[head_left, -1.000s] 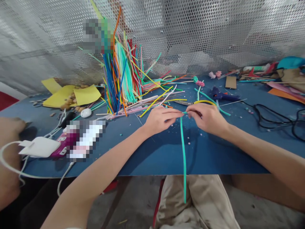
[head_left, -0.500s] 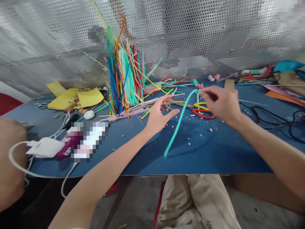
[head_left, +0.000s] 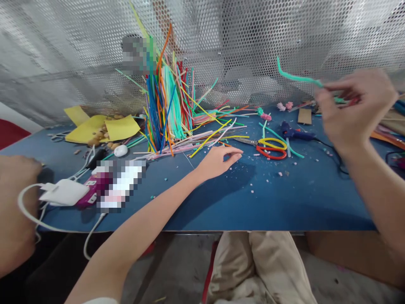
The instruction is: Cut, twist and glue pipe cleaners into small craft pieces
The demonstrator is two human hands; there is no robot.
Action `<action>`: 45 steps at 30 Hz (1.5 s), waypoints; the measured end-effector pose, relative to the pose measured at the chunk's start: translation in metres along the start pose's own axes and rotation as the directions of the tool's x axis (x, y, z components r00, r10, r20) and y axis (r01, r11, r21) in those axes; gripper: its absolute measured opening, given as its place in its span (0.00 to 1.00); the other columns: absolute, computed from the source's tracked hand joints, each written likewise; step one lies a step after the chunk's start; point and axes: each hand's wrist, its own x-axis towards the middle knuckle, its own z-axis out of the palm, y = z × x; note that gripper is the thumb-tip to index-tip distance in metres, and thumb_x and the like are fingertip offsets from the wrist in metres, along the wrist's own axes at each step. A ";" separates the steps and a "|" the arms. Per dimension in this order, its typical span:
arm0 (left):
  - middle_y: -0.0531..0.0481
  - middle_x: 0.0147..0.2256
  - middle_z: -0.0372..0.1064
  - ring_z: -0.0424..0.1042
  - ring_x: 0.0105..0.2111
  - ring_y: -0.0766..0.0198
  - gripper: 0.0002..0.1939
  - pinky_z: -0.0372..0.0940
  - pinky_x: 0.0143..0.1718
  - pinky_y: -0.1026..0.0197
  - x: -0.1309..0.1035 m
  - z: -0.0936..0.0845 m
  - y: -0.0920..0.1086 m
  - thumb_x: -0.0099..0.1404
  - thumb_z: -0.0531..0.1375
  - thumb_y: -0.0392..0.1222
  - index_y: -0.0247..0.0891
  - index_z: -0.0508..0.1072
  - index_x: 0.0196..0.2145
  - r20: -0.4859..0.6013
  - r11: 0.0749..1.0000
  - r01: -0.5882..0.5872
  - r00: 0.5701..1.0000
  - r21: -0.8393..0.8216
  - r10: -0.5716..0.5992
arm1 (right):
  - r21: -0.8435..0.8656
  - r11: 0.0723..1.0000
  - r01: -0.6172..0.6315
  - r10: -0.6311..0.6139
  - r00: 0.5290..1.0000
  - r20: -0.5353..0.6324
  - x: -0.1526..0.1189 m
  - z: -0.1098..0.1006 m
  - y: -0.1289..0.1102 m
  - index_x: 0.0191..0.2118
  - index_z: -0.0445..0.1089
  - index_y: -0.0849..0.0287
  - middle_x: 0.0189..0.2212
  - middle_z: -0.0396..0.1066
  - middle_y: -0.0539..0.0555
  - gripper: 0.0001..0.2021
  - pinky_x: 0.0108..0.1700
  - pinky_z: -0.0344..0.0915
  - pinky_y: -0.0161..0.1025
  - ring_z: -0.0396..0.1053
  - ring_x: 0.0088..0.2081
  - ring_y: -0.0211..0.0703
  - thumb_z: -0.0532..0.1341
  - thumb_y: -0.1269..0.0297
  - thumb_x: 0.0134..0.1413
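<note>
In the head view, my right hand point(head_left: 357, 109) is raised at the right, pinching a mint-green pipe cleaner point(head_left: 297, 78). Its free end sticks out leftward and bends up. My left hand point(head_left: 218, 161) is low over the table, thumb and forefinger tips brought together, with nothing visible between them. Scissors with yellow and red handles point(head_left: 271, 142) lie to its right. Beside them another green pipe cleaner point(head_left: 292, 150) rests on the table. A small green and pink fuzzy piece on a stem point(head_left: 265, 116) lies just behind the scissors.
Bundles of coloured pipe cleaners point(head_left: 172, 105) stand against the perforated metal panel point(head_left: 253, 55). A dark blue glue gun point(head_left: 294, 131) lies at the right with its cable. Yellow paper point(head_left: 122, 128), a phone point(head_left: 122, 185) and a white charger point(head_left: 68, 192) are left. Another person's arm point(head_left: 17, 211) is far left.
My right hand has moved up and right with the green pipe cleaner, uncovering the glue gun. My left hand's spread fingers have closed into a pinch.
</note>
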 end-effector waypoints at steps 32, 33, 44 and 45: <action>0.58 0.21 0.56 0.55 0.16 0.74 0.11 0.52 0.15 0.68 0.005 -0.135 0.058 0.73 0.58 0.48 0.43 0.73 0.35 -0.459 0.599 -0.197 0.828 -0.776 -0.323 | -0.110 0.989 -0.098 0.084 0.988 -0.132 0.013 -0.005 -0.024 0.37 0.75 0.50 0.36 0.78 0.53 0.09 0.36 0.67 0.46 0.72 0.33 0.46 0.59 0.58 0.66; 0.58 0.21 0.56 0.55 0.16 0.74 0.12 0.51 0.15 0.69 0.003 -0.133 0.059 0.73 0.59 0.49 0.41 0.74 0.34 -0.431 0.633 -0.155 0.848 -0.759 -0.309 | -0.087 0.993 -0.084 0.070 0.987 -0.145 0.013 -0.006 -0.024 0.39 0.75 0.50 0.38 0.78 0.54 0.08 0.39 0.69 0.47 0.73 0.35 0.46 0.59 0.58 0.66; 0.52 0.28 0.76 0.70 0.25 0.70 0.14 0.65 0.31 0.64 -0.002 -0.049 0.034 0.75 0.54 0.46 0.38 0.77 0.38 -0.241 0.983 -0.169 0.954 0.068 0.180 | 0.197 0.974 0.111 -0.069 0.976 -0.206 -0.002 0.052 -0.025 0.65 0.61 0.48 0.59 0.68 0.60 0.28 0.51 0.73 0.56 0.71 0.55 0.57 0.64 0.60 0.61; 0.51 0.29 0.77 0.72 0.27 0.69 0.13 0.67 0.34 0.64 -0.004 -0.041 0.029 0.75 0.54 0.45 0.38 0.77 0.40 -0.223 0.974 -0.203 0.950 0.096 0.220 | 0.255 0.964 0.081 -0.024 0.975 -0.219 -0.006 0.060 -0.024 0.64 0.63 0.49 0.57 0.70 0.60 0.26 0.49 0.74 0.54 0.73 0.51 0.54 0.65 0.61 0.61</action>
